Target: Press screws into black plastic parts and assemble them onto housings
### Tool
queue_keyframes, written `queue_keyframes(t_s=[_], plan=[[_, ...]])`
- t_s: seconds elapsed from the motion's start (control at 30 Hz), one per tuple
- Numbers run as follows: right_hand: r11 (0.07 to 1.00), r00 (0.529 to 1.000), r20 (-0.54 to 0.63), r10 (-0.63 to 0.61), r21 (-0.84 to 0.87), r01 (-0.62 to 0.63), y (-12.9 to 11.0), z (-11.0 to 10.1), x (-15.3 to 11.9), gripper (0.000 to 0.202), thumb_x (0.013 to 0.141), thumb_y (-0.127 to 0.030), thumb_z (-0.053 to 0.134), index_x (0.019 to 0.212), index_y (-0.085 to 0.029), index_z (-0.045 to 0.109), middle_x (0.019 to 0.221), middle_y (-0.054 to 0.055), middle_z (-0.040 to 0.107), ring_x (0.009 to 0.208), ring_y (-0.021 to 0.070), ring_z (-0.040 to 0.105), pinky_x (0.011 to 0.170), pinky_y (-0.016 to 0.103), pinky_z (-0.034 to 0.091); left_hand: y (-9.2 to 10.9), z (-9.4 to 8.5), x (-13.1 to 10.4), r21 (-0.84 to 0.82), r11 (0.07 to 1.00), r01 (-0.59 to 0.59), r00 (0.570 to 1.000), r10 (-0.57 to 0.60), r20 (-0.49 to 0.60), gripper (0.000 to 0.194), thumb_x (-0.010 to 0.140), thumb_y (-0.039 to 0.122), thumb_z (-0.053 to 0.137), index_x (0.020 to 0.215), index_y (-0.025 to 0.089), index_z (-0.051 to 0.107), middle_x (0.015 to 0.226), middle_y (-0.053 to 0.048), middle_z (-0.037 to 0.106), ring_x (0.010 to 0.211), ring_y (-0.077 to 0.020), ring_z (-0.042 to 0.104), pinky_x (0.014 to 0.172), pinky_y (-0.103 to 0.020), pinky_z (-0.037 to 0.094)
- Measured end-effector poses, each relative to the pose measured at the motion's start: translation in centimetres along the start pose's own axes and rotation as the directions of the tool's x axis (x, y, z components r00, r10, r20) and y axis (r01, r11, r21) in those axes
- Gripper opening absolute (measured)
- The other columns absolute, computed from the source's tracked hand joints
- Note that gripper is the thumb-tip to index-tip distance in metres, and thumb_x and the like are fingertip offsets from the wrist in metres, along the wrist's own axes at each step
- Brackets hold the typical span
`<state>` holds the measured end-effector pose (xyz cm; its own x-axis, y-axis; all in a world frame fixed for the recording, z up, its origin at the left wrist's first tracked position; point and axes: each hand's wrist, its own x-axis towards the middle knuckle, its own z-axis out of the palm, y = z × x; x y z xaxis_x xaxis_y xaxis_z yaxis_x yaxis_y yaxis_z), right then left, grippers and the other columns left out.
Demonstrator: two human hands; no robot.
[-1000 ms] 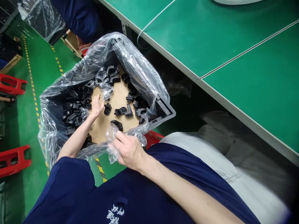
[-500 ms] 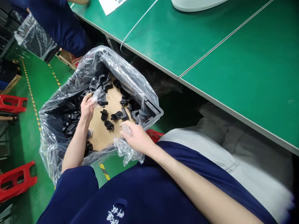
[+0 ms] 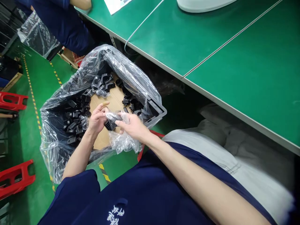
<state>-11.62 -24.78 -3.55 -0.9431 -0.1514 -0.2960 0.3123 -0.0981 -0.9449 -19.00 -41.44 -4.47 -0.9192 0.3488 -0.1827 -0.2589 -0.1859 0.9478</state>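
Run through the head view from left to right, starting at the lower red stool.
Lower red stool → heap of black parts at the bin's left → left hand → right hand → white cloth.

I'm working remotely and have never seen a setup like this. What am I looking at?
There is no machine: these are a person's bare hands, and every picture comes from one camera on their head, looking forward and down. The right hand grips clear plastic; the left hand meets it. A black part shows there; whether it is wrapped, I cannot tell. Below, a dark crate with a clear liner holds cardboard and loose black parts. Beside it, a green table bears a paper and a cable.
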Motion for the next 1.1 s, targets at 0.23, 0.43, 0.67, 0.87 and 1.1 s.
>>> queue_keyframes(t_s=[0.23, 0.43, 0.67, 0.87, 1.1], plan=[[0.682, 0.909, 0.054, -0.414, -0.643, 0.349, 1.4, 0.1, -1.2, 0.008, 0.084, -0.013, 0.056, 0.089, -0.013, 0.062, 0.092, 0.008, 0.061, 0.074, 0.0149, 0.054, 0.066, 0.026, 0.040, -3.6, -2.2, 2.1, 0.243, 0.970, 0.030, 0.974, 0.026, -0.224, 0.035, 0.066, 0.033, 0.064, 0.097, 0.015, 0.062, 0.065, 0.001, 0.052, 0.062, -0.0139, 0.054, 0.068, -0.032, 0.046], [0.323, 0.909, 0.243, -0.339, -0.877, 0.355, 1.0, 0.4, -2.3, 0.022, 0.077, -0.003, 0.052, 0.094, -0.014, 0.060, 0.087, 0.006, 0.059, 0.062, 0.0141, 0.050, 0.052, 0.027, 0.028, -6.8, -7.6, 8.2, 0.609, 0.786, 0.104, 0.853, 0.245, -0.461, 0.027, 0.089, 0.038, 0.058, 0.102, 0.014, 0.058, 0.088, -0.003, 0.061, 0.075, -0.0141, 0.058, 0.074, -0.033, 0.050], [0.216, 0.798, 0.339, -0.499, -0.843, 0.493, 0.4, 1.7, -4.3, 0.023, 0.078, -0.004, 0.047, 0.095, -0.014, 0.059, 0.088, 0.007, 0.059, 0.064, 0.0163, 0.051, 0.046, 0.029, 0.020, -6.3, -8.2, 14.3, 0.903, 0.427, 0.057, 0.912, 0.346, -0.222, 0.043, 0.076, 0.010, 0.062, 0.119, 0.014, 0.056, 0.129, -0.015, 0.055, 0.127, -0.0289, 0.046, 0.110, -0.046, 0.033], [0.424, 0.771, 0.163, -0.615, -0.756, 0.499, 0.6, 1.2, -5.5, 0.008, 0.072, -0.008, 0.055, 0.072, -0.016, 0.056, 0.083, 0.006, 0.058, 0.066, 0.0149, 0.049, 0.050, 0.027, 0.034, -6.0, -6.6, 16.2, 0.929, 0.369, -0.028, 0.939, 0.328, -0.102, 0.037, 0.064, 0.001, 0.056, 0.099, 0.012, 0.063, 0.093, -0.015, 0.067, 0.113, -0.0316, 0.057, 0.110, -0.046, 0.031], [0.834, 0.908, -0.113, -0.403, -0.453, 0.314, 1.4, -2.2, -4.0, 0.026, 0.073, -0.002, 0.045, 0.091, -0.014, 0.059, 0.084, 0.007, 0.064, 0.078, 0.0181, 0.061, 0.074, 0.029, 0.049, -2.2, -5.5, 13.3, 0.829, 0.546, -0.122, 0.836, 0.507, -0.211, 0.037, 0.074, 0.015, 0.057, 0.111, 0.015, 0.052, 0.072, 0.001, 0.057, 0.077, -0.0174, 0.060, 0.089, -0.035, 0.047]])
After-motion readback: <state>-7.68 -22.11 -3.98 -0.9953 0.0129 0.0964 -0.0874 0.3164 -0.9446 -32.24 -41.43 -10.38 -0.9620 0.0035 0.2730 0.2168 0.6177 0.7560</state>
